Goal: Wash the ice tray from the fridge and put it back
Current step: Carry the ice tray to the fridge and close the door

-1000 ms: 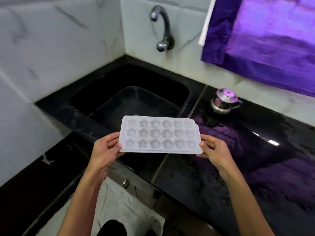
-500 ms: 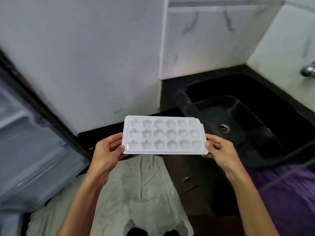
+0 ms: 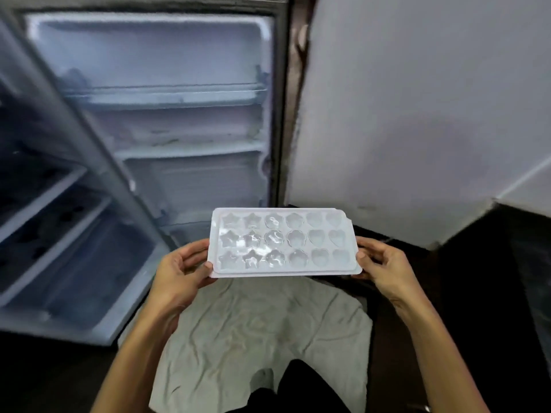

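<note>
A white ice tray [image 3: 283, 242] with star, flower and heart moulds is held level in front of me, moulds facing up. My left hand [image 3: 182, 269] grips its left short edge and my right hand [image 3: 384, 263] grips its right short edge. Behind the tray stands the open fridge [image 3: 167, 120], its white shelves bare and its interior lit. The tray hangs in front of the fridge's lower right corner, outside the compartment.
The fridge door [image 3: 59, 239] swings out to the left with its door racks facing me. A pale wall [image 3: 417, 114] rises to the right of the fridge. A black counter edge [image 3: 507, 263] sits at the far right. My light shirt [image 3: 262, 329] fills the lower middle.
My view has swung left from the sink and counter to the open fridge. Both hands have kept hold of the tray at the same height in front of me.
</note>
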